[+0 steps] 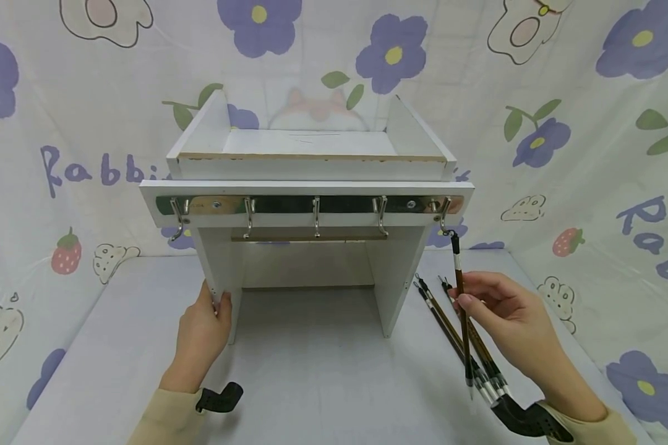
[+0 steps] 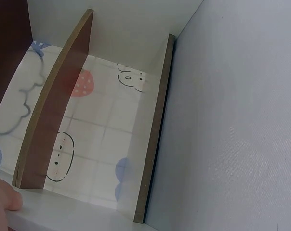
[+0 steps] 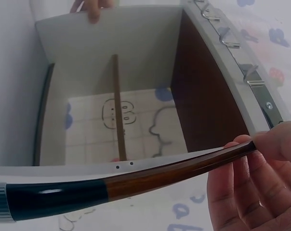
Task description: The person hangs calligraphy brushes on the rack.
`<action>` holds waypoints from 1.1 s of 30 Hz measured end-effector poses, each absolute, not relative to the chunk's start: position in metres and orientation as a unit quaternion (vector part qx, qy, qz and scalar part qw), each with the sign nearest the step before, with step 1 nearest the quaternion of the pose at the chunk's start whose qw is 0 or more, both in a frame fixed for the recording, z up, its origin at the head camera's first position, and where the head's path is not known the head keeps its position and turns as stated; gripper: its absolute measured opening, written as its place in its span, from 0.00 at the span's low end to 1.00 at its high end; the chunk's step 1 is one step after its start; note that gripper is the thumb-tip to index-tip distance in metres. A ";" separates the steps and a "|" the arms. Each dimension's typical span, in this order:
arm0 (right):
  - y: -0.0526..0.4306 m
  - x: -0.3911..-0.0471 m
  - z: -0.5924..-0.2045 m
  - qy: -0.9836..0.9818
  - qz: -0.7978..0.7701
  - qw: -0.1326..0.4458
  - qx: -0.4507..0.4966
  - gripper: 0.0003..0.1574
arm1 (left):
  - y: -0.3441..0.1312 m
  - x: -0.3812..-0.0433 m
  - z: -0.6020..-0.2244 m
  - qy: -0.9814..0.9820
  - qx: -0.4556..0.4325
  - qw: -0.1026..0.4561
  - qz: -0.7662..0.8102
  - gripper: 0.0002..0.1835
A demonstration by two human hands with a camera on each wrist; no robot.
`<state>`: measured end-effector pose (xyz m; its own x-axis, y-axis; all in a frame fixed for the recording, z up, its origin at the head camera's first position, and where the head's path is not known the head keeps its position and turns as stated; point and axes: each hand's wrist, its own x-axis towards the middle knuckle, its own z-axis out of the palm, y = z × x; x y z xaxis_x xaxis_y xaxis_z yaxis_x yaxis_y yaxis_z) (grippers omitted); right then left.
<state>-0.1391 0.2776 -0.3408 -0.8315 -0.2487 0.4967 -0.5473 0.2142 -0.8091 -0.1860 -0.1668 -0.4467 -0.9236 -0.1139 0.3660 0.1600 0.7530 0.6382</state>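
A white shelf (image 1: 306, 186) stands on the table, a metal strip with several hooks along its upper front board. Around its left side panel (image 1: 218, 259) my left hand (image 1: 199, 334) grips, thumb on the inner face; in the left wrist view only part of that hand (image 2: 2, 204) shows. My right hand (image 1: 514, 321) pinches a calligraphy brush (image 1: 466, 346) by its dark handle, bristle end down. The brush's top loop meets the tip of the rightmost hook (image 1: 445, 213); I cannot tell whether it hangs over it. The right wrist view shows the handle (image 3: 155, 180) between thumb and fingers.
Several more brushes (image 1: 440, 315) lie slanted on the white table (image 1: 323, 383), under and beside my right hand. Behind the shelf hangs a patterned cloth (image 1: 323, 37) with flowers and rabbits. An open-topped tray section (image 1: 312, 168) forms the shelf's upper part.
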 end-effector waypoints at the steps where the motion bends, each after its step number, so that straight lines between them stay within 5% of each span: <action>1: 0.278 -0.139 -0.341 -0.768 0.571 0.131 0.259 0.19 | -0.167 -0.186 -0.447 -0.916 -0.014 0.197 -0.350 0.20; 15: 0.277 -0.149 -0.353 -0.780 0.559 0.132 0.249 0.19 | -0.166 -0.186 -0.446 -0.915 -0.011 0.195 -0.353 0.20; 33: 0.246 -0.172 -0.370 -0.843 0.458 0.204 0.193 0.14 | -0.166 -0.185 -0.445 -0.915 -0.008 0.191 -0.354 0.21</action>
<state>-0.1723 0.2455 -0.3698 -0.8419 -0.1390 0.5214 -0.5131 0.5054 -0.6937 -0.1849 -0.1656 -0.4446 -0.9271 -0.1207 0.3549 0.1496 0.7490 0.6455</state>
